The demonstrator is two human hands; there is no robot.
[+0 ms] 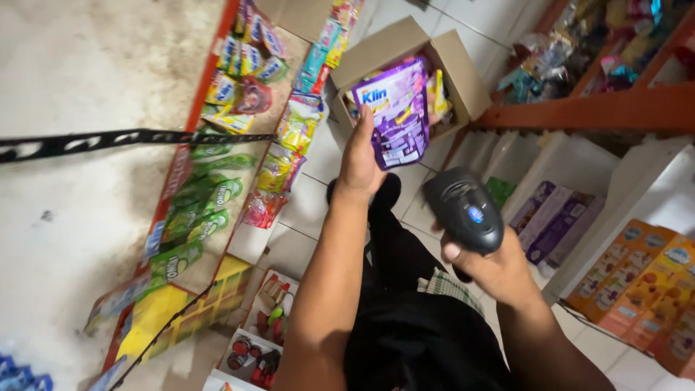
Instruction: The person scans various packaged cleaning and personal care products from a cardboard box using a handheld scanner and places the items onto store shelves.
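While my left hand [360, 156] grips the pouch [398, 112] at upper centre, I'd level the scanner [463, 210], clasped in my right hand [496, 268], at its back.

A purple pouch [398, 112] with white and yellow print is seen. The scanner [463, 210] is black with a blue spot. The box [394, 47] is brown. Green sachets [206, 203] are seen on a red-edged shelf [192, 130]. Orange cartons [641, 286] are shown, and the floor [318, 152] tiles are white.
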